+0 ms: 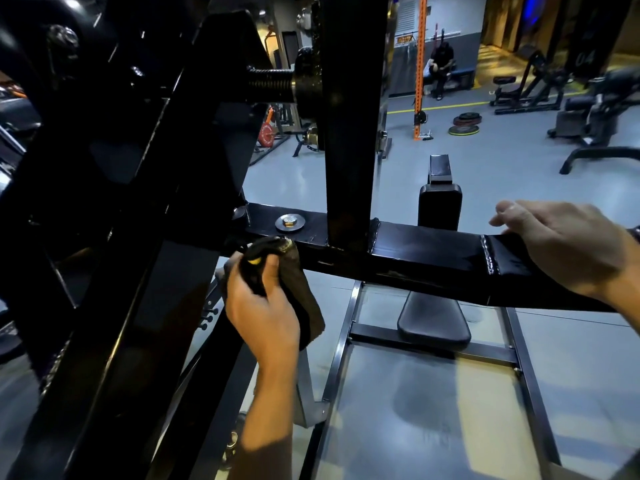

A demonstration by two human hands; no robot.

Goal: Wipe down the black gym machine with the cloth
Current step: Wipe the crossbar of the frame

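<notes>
The black gym machine fills the left and middle of the view, with a horizontal crossbar running from centre to right and a vertical post rising from it. My left hand grips a dark cloth bunched against the left end of the crossbar, near a round metal bolt cap. A loose flap of the cloth hangs below my fingers. My right hand rests on the crossbar's top at the right, fingers straight and spread, past a weld seam.
A padded seat and floor frame rails lie below the crossbar. A threaded weight horn juts out at upper left. Weight plates, an orange post, other machines and a seated person stand farther back on the grey floor.
</notes>
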